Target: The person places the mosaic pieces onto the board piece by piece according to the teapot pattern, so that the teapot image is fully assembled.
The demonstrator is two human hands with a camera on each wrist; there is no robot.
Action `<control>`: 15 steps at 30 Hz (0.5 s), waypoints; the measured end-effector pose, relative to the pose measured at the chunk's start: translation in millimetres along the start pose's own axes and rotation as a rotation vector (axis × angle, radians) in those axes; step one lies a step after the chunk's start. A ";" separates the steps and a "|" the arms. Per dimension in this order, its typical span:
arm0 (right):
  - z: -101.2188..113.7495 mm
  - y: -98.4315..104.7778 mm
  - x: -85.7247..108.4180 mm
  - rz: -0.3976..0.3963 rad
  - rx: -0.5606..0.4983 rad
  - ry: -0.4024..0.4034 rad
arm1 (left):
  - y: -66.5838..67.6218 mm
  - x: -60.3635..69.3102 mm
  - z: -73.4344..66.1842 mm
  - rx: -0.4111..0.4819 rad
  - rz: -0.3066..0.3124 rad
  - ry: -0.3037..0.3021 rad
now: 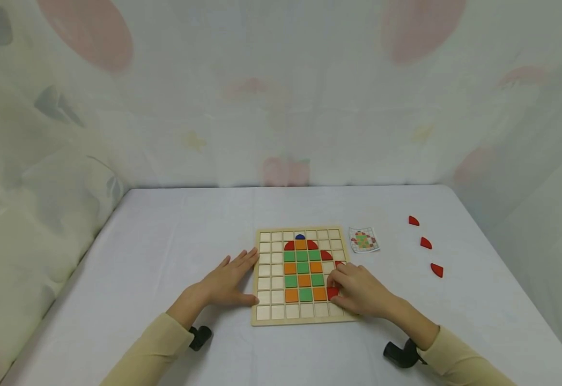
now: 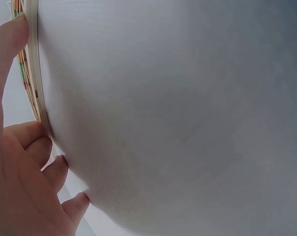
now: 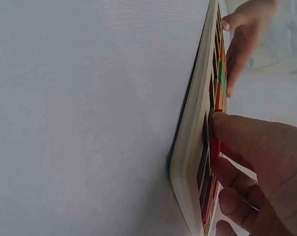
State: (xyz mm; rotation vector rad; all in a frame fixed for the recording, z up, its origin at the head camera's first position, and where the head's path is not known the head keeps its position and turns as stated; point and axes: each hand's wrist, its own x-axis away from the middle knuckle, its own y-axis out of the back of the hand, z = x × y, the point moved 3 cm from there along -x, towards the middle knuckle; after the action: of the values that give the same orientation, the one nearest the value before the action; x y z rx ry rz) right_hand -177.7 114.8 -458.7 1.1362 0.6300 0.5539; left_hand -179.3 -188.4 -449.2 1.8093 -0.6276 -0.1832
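A wooden grid board (image 1: 264, 316) lies on the table, its middle squares filled with orange, green and red pieces and a blue piece (image 1: 300, 237) at the top. Along the board's left edge rests my left hand (image 1: 225, 281), fingers and thumb spread; in the left wrist view its fingertips touch the frame. My right hand (image 1: 360, 289) is over the lower right squares, pinching a red piece (image 3: 215, 147) between thumb and fingers at the board's surface. That piece's full shape is hidden by the hand. More red pieces sit in the right columns, partly covered.
A small pattern card (image 1: 364, 240) with a coloured grid picture lies right of the board. Farther right are three loose red quarter-circle pieces, among them the middle one (image 1: 426, 243). White patterned cloth (image 1: 281, 107) hangs behind the table (image 1: 189, 225).
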 end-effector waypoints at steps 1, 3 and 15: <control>0.0 0.3 0.2 0.002 0.000 -0.003 | 0.2 0.1 -0.4 0.001 0.000 -0.001; 0.0 1.0 0.3 0.003 -0.001 -0.009 | 0.7 0.1 -0.8 0.002 -0.002 0.000; -4.0 6.4 3.8 -0.029 -0.054 -0.025 | 0.1 -0.2 -0.5 0.004 0.001 0.005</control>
State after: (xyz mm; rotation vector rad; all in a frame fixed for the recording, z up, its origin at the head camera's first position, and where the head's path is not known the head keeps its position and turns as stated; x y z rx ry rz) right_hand -178.4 122.1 -454.5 1.0797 0.6060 0.5280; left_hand -179.2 -187.9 -448.9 1.8123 -0.6260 -0.1765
